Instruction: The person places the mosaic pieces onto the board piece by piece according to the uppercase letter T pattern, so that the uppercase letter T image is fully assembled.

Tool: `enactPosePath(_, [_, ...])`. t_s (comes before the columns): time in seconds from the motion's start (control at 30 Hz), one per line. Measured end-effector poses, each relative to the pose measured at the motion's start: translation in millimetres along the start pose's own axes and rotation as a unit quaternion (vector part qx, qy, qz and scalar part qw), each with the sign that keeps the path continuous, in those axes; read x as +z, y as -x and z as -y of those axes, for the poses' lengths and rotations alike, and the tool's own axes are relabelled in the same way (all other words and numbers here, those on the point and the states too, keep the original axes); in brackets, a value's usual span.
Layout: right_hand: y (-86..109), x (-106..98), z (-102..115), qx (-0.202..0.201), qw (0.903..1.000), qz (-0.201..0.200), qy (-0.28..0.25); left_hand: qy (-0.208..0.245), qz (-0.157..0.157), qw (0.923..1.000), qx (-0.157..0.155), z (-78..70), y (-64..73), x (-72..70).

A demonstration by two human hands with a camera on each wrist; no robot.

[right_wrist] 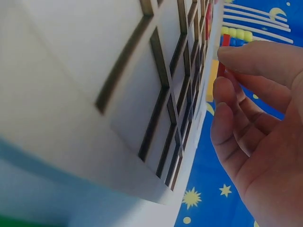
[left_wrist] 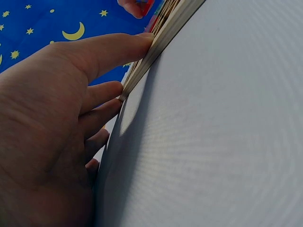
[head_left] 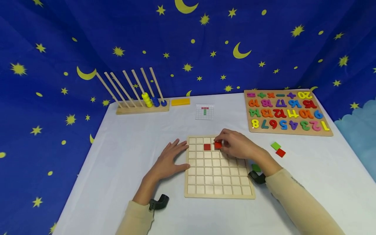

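Observation:
A wooden grid board (head_left: 219,196) lies in front of me, with one red square tile (head_left: 207,147) in a cell of its second row from the far side. Between thumb and fingers, my right hand (head_left: 237,144) pinches another red square tile (head_left: 218,145) over that row, one cell further right. In the right wrist view this held tile (right_wrist: 223,56) stands edge-on above the grid. My left hand (head_left: 168,160) has its fingers spread, thumb and fingertips touching the board's left edge; the left wrist view shows the thumb (left_wrist: 128,47) against the wooden rim.
Right of the board lie a green tile (head_left: 275,145) and a red tile (head_left: 280,152); more green (head_left: 256,168) shows beside the right wrist. Behind stand a bead abacus (head_left: 142,110), a yellow block (head_left: 180,102), a pattern card (head_left: 204,116) and a number puzzle (head_left: 289,131).

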State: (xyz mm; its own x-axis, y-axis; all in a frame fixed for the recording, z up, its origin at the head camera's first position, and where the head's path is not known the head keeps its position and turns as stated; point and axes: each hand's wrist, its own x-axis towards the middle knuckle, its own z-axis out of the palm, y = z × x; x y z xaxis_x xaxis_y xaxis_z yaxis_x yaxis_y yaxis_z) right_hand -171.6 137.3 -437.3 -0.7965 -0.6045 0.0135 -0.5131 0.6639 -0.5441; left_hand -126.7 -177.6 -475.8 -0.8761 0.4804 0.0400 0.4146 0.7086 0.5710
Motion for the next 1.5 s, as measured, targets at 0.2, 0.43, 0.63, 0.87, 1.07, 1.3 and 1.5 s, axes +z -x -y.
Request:
enactPosePath(0.2, [-4.0,0,0,-0.002,0.9999,0.008,0.006,0.009,0.002,1.0000,0.002,-0.8,0.8,-2.3])
enactPosePath(0.43, [-8.6,2,-1,-0.010,0.9998,0.013,0.014,0.007,-0.002,0.9999,0.008,1.2,-0.3,-1.3])
enactPosePath(0.63, [-12.7,6,-1,-0.010,0.9995,0.021,0.019,0.006,-0.003,1.0000,0.007,0.3,-0.1,-2.4])
enactPosePath(0.87, [-16.6,8,0,-0.010,0.9993,0.025,0.024,0.006,-0.003,0.9999,0.009,-0.1,-0.4,-2.6])
enactPosePath(1.07, [-17.6,8,2,-0.002,0.9992,0.031,0.027,0.006,-0.002,1.0000,0.008,-0.2,-1.5,-2.2])
enactPosePath(1.3, [-17.6,7,2,0.000,0.9992,0.034,0.023,0.005,-0.001,1.0000,0.004,0.0,-0.8,-2.0])
enactPosePath(1.5, [-15.8,6,2,0.003,0.9991,0.036,0.020,0.007,-0.002,1.0000,0.005,0.4,-0.4,-0.8])
